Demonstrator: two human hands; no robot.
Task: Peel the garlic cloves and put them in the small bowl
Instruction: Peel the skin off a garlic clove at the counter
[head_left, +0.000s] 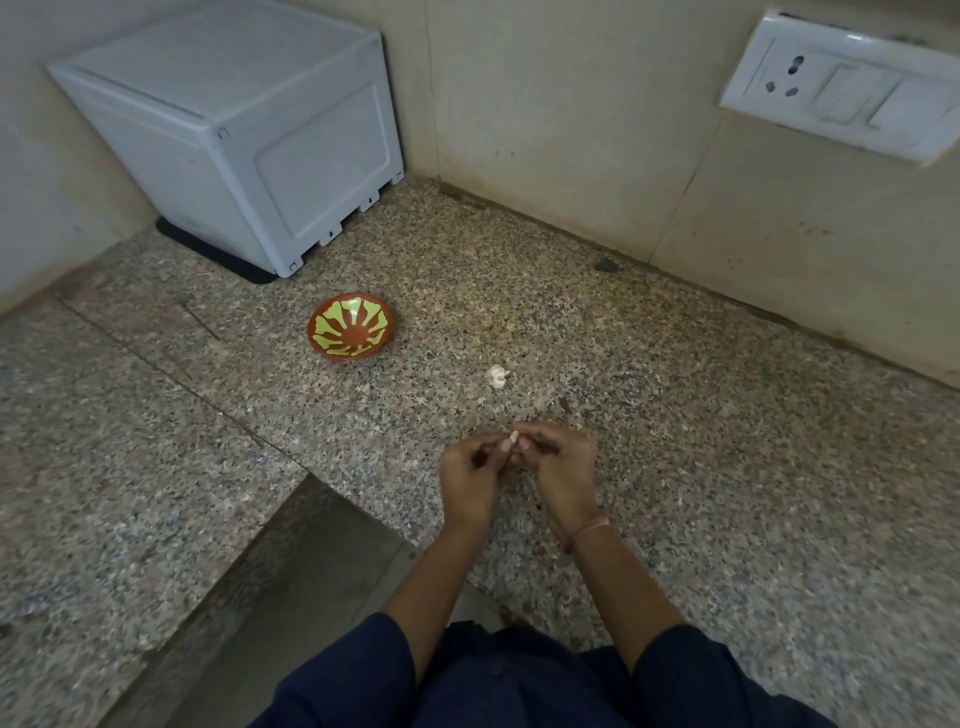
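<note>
On the speckled granite counter (675, 415), a white boxy appliance (228, 130) sits back in the left corner. In front of it stands the small bowl (349, 327), reddish brown with a yellow-green sunburst inside, and I see nothing in it. Nearer the counter's front edge, the left hand (470, 475) has its fingers curled in and pinches one side of a pale garlic clove (514, 436), held just above the stone between both sets of fingertips. Beyond the hands, and apart from the bowl, a small white piece of garlic (497, 376) lies on the counter; I cannot tell whether it is more cloves or loose skin. The right hand (563, 467), a pinkish thread (587, 532) round its wrist, also has its fingers curled, with the tips working at the clove's other side. A white socket plate (841, 88) hangs on the wall at far right. To my eye this is the peeling step, early in the task. Next the skin must come free under a fingernail, then the bare clove needs carrying forward and left to the bowl, which is well apart from the hands.
</note>
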